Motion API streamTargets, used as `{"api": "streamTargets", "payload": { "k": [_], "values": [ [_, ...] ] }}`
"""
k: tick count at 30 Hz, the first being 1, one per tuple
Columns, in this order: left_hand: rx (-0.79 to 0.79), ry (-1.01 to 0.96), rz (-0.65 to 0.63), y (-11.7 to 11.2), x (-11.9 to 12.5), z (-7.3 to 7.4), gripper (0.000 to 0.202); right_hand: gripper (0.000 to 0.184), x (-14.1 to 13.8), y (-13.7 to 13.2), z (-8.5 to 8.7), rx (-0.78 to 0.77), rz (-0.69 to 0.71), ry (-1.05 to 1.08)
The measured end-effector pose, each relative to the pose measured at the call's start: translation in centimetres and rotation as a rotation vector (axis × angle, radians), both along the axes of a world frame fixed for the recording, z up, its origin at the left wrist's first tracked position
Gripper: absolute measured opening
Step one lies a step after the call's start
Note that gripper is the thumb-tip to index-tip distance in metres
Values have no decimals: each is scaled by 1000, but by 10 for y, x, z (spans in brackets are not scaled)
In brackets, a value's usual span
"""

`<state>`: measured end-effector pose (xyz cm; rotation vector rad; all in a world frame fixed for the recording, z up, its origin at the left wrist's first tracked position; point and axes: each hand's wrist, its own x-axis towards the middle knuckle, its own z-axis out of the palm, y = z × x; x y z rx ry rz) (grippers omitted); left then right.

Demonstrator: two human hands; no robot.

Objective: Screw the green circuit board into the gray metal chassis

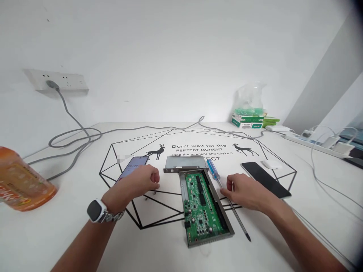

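A green circuit board (200,206) lies in a grey metal tray (224,223) at the middle of the table. A grey metal cover (184,163) lies just behind it. My left hand (141,182), with a watch on the wrist, hovers left of the tray with its fingers curled and thumb pressed to them. It is above tiny screws (154,193) and partly hides a lit phone (132,166). My right hand (242,190) rests right of the tray, its curled fingertips on the thin shaft of a blue-handled screwdriver (213,170) lying on the table.
A black phone (265,178) and a small white case (271,164) lie to the right. An orange bottle (24,183) is at the left edge. A grey cable (73,141) runs from a wall socket. Green boxes (246,121) and a power strip (317,145) are at the back right.
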<state>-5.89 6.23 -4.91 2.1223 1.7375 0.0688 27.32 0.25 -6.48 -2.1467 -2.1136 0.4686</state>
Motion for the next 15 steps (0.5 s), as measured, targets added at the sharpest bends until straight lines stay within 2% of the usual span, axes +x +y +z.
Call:
{"api": "streamTargets", "payload": {
  "k": [5,9,12,15],
  "values": [
    [23,24,-9,2,2,-8,6,15,7,8,-10,-135,85,144],
    [57,-83,-74,-2,8,0,5,19,5,10,-9,-137,-8,342],
    [97,-266,-179,-7,21,6,7,26,0,8,-5,-123,-91,704],
    [61,-456,-273,-13,40,2,9,34,-9,6,-3,-122,-99,1131]
  ]
}}
